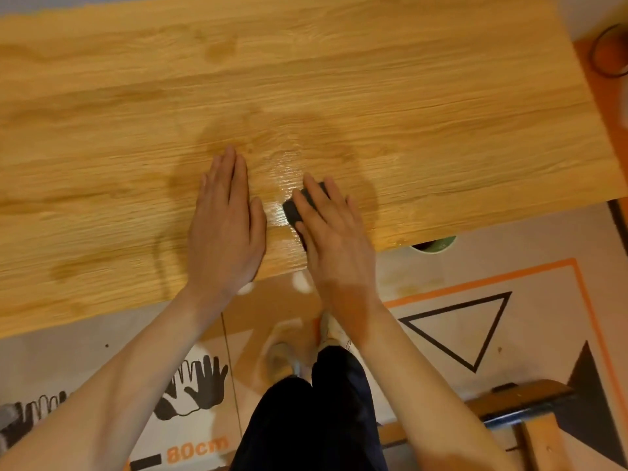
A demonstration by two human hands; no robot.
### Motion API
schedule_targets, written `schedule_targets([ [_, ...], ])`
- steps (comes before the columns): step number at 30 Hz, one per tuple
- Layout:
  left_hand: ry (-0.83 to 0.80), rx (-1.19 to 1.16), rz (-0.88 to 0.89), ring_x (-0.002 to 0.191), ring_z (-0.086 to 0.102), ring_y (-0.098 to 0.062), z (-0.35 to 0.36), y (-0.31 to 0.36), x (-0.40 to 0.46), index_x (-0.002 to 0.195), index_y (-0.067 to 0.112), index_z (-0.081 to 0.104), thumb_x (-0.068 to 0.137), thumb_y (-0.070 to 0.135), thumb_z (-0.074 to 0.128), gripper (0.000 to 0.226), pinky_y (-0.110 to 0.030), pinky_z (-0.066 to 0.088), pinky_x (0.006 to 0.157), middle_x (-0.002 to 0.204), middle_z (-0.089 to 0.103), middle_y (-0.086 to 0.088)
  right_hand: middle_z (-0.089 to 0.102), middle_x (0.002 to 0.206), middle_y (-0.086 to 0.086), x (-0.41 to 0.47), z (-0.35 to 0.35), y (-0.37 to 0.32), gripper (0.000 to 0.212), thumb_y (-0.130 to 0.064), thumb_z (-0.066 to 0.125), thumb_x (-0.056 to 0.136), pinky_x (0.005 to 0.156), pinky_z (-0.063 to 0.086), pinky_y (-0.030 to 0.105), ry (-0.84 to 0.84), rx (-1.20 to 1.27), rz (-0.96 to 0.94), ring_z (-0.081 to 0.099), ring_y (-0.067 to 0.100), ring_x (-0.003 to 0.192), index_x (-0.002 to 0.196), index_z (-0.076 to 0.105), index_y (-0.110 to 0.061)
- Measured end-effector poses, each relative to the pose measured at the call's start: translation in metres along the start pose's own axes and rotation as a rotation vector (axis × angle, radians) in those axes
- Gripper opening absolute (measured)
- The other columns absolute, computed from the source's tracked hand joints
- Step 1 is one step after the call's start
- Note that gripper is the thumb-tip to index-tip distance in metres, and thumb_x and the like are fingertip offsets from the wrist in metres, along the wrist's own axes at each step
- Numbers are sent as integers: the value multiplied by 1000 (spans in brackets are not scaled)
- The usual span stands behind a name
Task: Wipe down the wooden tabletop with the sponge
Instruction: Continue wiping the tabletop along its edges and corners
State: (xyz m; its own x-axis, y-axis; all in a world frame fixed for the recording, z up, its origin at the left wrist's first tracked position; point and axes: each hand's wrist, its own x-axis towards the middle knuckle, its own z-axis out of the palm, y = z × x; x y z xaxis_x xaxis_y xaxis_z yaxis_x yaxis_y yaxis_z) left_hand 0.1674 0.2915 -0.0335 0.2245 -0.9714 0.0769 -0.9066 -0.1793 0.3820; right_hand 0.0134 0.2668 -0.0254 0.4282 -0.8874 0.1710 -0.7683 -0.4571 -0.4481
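The wooden tabletop (339, 79) fills the upper part of the head view, with a wet shiny streak just left of the sponge. A dark sponge (295, 209) lies near the table's front edge, mostly covered by my right hand (333, 232), which presses down on it with fingers spread over its top. My left hand (226, 226) rests flat on the wood to the left of the sponge, palm down, fingers together, holding nothing. The two hands are a small gap apart.
A green cup (435, 246) peeks out below the table's front edge on the right. A wooden stool or bench (530, 402) stands at lower right. The floor mat (475, 328) shows a triangle and handprints. A round dark object (611, 52) sits at far right.
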Motion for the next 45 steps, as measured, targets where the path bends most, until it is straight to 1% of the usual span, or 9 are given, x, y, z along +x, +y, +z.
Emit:
schedule_targets([
  [5,16,-14,2,156,14,-28,3,-2,2,158,-2,21,108,26,25,57,-32,2,127,168,16,-16,39,152,9,-14,-61,99,40,-16,44,101,117,22,54,80,4,340,26,29,145,140,49,-10],
  [8,29,-5,4,156,16,-30,5,-2,2,157,-3,23,107,27,25,58,-32,1,127,167,18,-18,40,150,14,-11,-59,93,39,-15,42,100,117,24,53,216,34,538,29,33,143,137,51,-5],
  [13,36,31,0,157,13,-26,6,-3,3,158,-2,22,109,25,28,56,-30,0,126,168,16,-14,56,137,15,-14,-2,-3,31,-6,55,93,114,28,44,129,47,91,45,35,134,122,63,-4],
  [16,51,28,7,156,14,-26,5,-3,2,157,-2,25,109,25,30,55,-33,3,127,168,18,-14,55,139,9,-16,-12,18,35,-12,54,93,114,28,44,0,83,-78,44,29,135,127,62,-8],
  [21,52,-48,-36,156,12,-25,3,-1,1,157,0,26,109,21,37,54,-28,-1,125,167,19,-13,50,143,11,-25,-76,128,35,-13,51,97,115,18,21,64,124,180,37,26,139,130,58,-7],
  [26,53,-44,-53,156,15,-27,-1,-2,-13,157,0,26,108,24,41,56,-34,1,127,167,21,-15,55,138,12,-31,-64,120,35,-21,43,101,115,30,46,222,161,285,41,32,136,124,63,-5],
  [33,114,24,-96,156,16,-24,8,11,-34,158,4,28,108,36,32,59,-28,2,126,167,22,-11,59,134,8,-30,-48,100,32,-22,51,98,113,35,37,-35,200,-308,45,25,134,122,66,-7],
  [39,162,63,-95,155,19,-26,11,9,-35,156,3,31,108,32,30,57,-33,7,127,166,25,-12,51,140,15,-45,-88,181,33,-12,56,98,113,35,45,59,167,-276,45,28,135,129,58,0],
  [45,186,67,-107,155,21,-24,13,10,-33,156,3,32,107,30,29,56,-34,10,128,166,27,-11,61,128,18,-46,-36,138,27,-13,63,95,104,44,52,203,174,-490,53,33,127,118,66,1],
])
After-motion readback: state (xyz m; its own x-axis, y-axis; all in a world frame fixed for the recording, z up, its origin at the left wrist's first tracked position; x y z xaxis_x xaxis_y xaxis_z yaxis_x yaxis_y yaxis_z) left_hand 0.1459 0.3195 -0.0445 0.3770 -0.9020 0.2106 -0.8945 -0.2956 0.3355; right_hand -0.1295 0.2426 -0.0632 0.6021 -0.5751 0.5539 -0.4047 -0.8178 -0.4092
